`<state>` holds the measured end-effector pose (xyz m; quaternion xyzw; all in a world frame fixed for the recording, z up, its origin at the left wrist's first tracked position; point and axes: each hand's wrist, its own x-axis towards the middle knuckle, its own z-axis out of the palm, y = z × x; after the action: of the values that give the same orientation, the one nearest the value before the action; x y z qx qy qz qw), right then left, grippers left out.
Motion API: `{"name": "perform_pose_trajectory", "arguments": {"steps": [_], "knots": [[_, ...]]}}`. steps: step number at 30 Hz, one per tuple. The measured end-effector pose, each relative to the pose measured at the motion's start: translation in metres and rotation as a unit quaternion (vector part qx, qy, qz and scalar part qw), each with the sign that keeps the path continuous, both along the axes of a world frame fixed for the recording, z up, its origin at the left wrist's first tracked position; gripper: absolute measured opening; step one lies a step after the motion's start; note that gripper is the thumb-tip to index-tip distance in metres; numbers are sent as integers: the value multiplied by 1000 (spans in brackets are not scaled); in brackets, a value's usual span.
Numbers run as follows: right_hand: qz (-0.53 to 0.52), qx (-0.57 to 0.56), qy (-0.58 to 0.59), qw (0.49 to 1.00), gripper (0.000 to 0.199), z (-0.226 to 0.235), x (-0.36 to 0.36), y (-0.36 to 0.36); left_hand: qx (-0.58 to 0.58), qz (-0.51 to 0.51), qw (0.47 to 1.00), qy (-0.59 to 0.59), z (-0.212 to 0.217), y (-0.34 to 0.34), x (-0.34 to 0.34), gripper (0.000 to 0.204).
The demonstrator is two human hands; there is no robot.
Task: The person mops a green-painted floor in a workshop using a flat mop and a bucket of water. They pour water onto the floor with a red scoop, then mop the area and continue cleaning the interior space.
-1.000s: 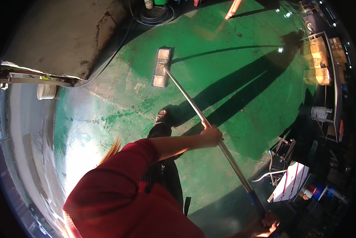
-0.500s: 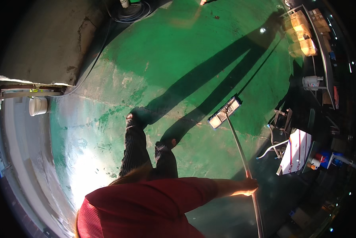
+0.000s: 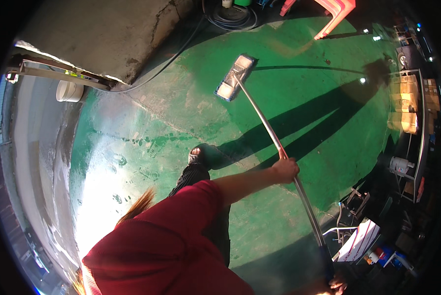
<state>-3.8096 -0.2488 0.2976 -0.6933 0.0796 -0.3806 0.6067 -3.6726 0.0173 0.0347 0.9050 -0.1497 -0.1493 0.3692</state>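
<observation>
We see the mop [image 3: 262, 119] on the green floor [image 3: 299, 54], its flat mop head [image 3: 235, 77] lying ahead of the person, above the middle of the view. Its underside is hidden from us; only a blue fringe shows along the edges. The lower end of the pole is hard to make out, since its dark grip [image 3: 325, 258] sinks into shadow near the bottom edge.

The right hand [image 3: 337, 284] is dim and partly lost there; we can make out bent fingers closed around the grip's end, but not the thumb. The left hand [image 3: 286, 170] shows us mainly its back, its fingers wrapped around the pole just below a red band. The red shirt [image 3: 151, 246] covers most of the legs, and we find just one foot [image 3: 196, 151]. Glare washes out the floor at left, while the far right is too dark for us to sort out. The top edge cuts off a red stool [image 3: 341, 12] and a green container [image 3: 242, 2] beside a coiled hose [image 3: 235, 20].

We see the pole slant from the lower right up and leftward to the head. The head's own long axis runs crosswise to it, from lower left to upper right.
</observation>
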Motion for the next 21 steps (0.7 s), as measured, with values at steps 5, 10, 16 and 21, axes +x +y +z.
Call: {"name": "perform_pose_trajectory", "arguments": {"steps": [5,10,16,21], "knots": [[334,156,10,930,27,-46,121,181,60,203,977,3,-40,200,44,13],[481,231,52,844,30,-28,180,269,53,319,946,-20,-37,284,-9,5],[514,255,136,808,27,-61,149,310,107,386,910,109,-39,305,-131,4],[480,244,131,832,27,-79,70,267,113,365,916,118,-64,262,-187,6]]}}
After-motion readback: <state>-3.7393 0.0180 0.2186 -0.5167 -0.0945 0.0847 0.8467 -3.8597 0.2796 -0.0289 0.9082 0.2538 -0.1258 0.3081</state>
